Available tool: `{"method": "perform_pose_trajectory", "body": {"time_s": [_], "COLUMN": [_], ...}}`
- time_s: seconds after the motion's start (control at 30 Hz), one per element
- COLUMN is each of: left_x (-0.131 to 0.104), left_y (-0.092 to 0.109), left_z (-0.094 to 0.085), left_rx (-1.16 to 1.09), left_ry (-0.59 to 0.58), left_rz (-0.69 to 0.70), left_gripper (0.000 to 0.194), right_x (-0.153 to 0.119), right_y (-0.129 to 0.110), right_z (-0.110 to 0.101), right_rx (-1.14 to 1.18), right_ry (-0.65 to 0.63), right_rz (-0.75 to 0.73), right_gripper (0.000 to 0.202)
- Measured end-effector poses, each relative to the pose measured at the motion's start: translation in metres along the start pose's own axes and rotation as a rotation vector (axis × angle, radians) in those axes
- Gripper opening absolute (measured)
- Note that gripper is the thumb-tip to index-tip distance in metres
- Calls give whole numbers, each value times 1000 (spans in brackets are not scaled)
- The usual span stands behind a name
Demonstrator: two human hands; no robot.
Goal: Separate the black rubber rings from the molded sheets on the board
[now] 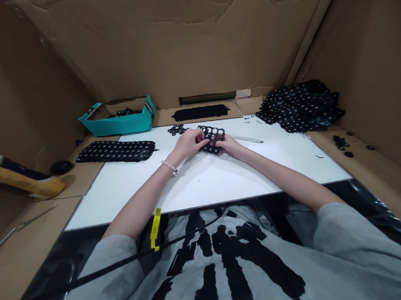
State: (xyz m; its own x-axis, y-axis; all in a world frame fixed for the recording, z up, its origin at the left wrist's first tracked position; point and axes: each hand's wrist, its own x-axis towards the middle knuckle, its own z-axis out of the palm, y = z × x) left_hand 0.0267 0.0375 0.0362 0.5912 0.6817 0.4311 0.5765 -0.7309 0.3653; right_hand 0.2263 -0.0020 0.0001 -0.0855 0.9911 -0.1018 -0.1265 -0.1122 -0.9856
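Both my hands hold a small black rubber sheet (213, 134) punched with round holes, just above the far middle of the white board (202, 181). My left hand (187, 142) grips its left edge with fingers curled over it. My right hand (227, 144) pinches its right lower edge from below. A small cluster of loose black rings (176, 129) lies just left of the sheet. A thin silver pen-like tool (249, 139) rests on the board right of my right hand.
A flat perforated black sheet (116, 151) lies at left, a black strip (201, 112) at the back, a heap of perforated sheets (301, 106) at right. A teal box (120, 123) holds black rings. Loose black pieces (343, 143) and cardboard walls surround.
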Motion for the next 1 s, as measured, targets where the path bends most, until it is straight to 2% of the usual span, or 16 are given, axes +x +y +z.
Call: {"method": "perform_pose_trajectory", "body": {"time_s": [0.1,0.37,0.57,0.73,0.9,1.0], "left_x": [-2,2,6,10,0,-8], "left_y": [9,1,-9,-41,-89,-113], "left_z": [5,11,10,6,-19,-26], "left_rx": [-1,-330,-505,-552,-405,-357], "left_ry": [-44,-47,-35,168,476,532], "left_rz": [-8,-124,-282,-472,-699,-778], "left_gripper": [27,32,31,25,13,15], "right_x": [-1,2,3,1,0,-1], "right_y": [-1,3,4,1,0,-1], "right_z": [1,2,3,9,3,1], "right_rx": [11,121,164,173,127,149], "right_ry": [-28,-10,-10,-55,10,6], "right_rz": [-26,-77,-16,32,34,55], "right_gripper": [41,41,41,46,42,44]}}
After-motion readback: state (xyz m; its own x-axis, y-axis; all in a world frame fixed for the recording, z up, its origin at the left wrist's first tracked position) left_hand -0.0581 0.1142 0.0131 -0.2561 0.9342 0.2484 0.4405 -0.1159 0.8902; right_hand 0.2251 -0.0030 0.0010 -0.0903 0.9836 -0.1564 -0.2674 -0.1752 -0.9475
